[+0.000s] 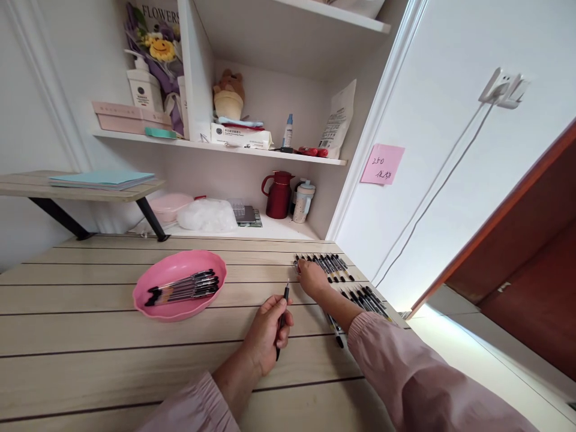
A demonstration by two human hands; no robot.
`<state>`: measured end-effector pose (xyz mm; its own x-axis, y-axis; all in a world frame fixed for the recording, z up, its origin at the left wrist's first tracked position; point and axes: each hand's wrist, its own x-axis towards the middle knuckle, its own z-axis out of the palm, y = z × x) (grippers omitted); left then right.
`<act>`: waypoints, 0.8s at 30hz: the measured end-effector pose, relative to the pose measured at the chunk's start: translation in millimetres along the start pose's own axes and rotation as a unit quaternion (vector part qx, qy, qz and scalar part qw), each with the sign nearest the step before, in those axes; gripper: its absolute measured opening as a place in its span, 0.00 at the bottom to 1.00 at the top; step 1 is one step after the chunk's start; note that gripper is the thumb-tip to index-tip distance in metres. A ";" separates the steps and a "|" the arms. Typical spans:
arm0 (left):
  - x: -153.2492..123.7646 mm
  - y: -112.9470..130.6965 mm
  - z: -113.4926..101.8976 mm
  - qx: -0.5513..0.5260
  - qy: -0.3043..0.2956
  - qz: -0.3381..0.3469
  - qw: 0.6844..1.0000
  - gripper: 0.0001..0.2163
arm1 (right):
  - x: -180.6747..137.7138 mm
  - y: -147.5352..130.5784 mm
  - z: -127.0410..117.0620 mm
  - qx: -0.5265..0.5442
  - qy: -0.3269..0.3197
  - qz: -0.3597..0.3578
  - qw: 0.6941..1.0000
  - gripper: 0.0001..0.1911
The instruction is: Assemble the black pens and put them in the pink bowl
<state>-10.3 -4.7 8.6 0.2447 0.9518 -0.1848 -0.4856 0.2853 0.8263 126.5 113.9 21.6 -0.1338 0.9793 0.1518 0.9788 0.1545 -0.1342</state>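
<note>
My left hand (272,324) is closed around a black pen (287,292), held upright with its bare point upward and no cap on that end. At the left end of the far row of pens (330,265), my right hand (312,277) has its fingers pinched together. What lies between them is mostly hidden. A nearer row of pens (366,301) lies to the right of my right forearm. Partly under that forearm is another pen (335,333). Several clear pens with black ends (184,289) rest in a pink scalloped bowl (143,273) on the left.
The slatted wooden table (112,372) reaches back to white shelves (270,155). A small raised stand (27,185) holds blue paper (101,179) at back left. Below the shelf stand a red jug (279,195) and a pale bottle (303,203). A white wall bounds the right.
</note>
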 end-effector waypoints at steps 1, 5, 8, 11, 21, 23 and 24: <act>0.2 -0.1 -0.2 -0.001 0.001 -0.001 1.000 0.11 | 0.3 -0.6 0.2 -0.003 0.001 -0.002 1.000 0.09; 0.3 -0.1 -0.4 -0.007 0.015 0.000 1.000 0.11 | 0.8 1.0 -2.8 -0.001 0.006 -0.002 1.000 0.07; -0.1 0.3 -0.6 -0.014 0.032 0.010 0.999 0.12 | -4.0 8.3 -13.9 0.010 0.016 0.004 1.000 0.05; 0.3 1.7 -1.5 -0.029 0.061 0.026 0.997 0.12 | -21.4 18.3 -29.9 0.032 0.026 0.003 0.999 0.05; 26.1 11.2 -5.8 0.234 0.145 0.096 0.957 0.14 | -105.3 22.5 -29.6 0.157 -0.033 -0.026 0.987 0.06; 38.9 13.9 -5.0 0.289 0.158 0.097 0.939 0.12 | -108.0 21.1 -24.7 0.147 -0.043 -0.022 0.988 0.07; 46.6 15.7 -4.4 0.306 0.165 0.098 0.932 0.12 | -108.8 19.9 -22.7 0.147 -0.049 -0.023 0.988 0.07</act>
<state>-10.3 44.7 10.6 -0.1198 0.9904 -0.0685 0.1015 0.0809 0.9915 164.1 7.5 24.6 -0.2056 0.9761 0.0704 0.8858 0.2162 -0.4106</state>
